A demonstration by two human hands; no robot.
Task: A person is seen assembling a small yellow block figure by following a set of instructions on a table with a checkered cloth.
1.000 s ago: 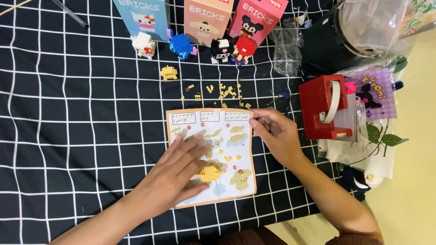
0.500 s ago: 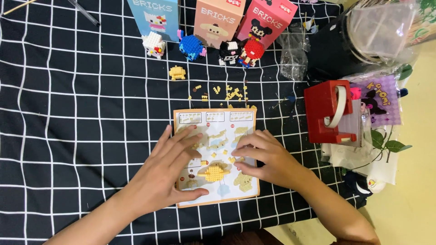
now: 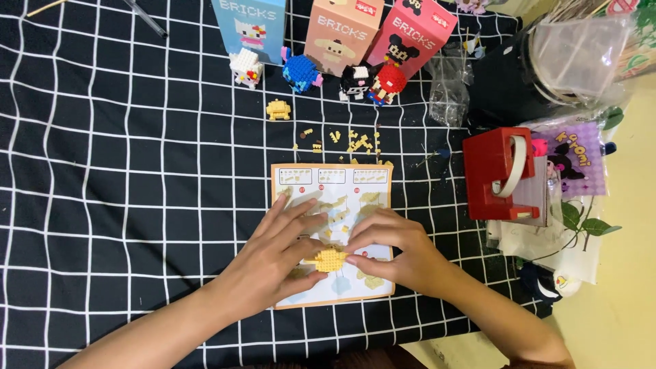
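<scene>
3 upright boxes top edge: blue (image 3: 249, 17), peach (image 3: 342, 31), pink (image 3: 413, 34) | yellow model (image 3: 328, 260) on sheet (image 3: 335, 198), pinched between left hand (image 3: 270, 263) and right hand (image 3: 400, 253) | loose bricks (image 3: 348, 140) above sheet

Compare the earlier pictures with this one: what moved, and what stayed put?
The right hand came down from the instruction sheet's top right corner to its middle, and now pinches the yellow brick build together with the left hand, which barely shifted. The sheet, the loose yellow bricks, the finished brick figures and the red tape dispenser stayed put.
</scene>
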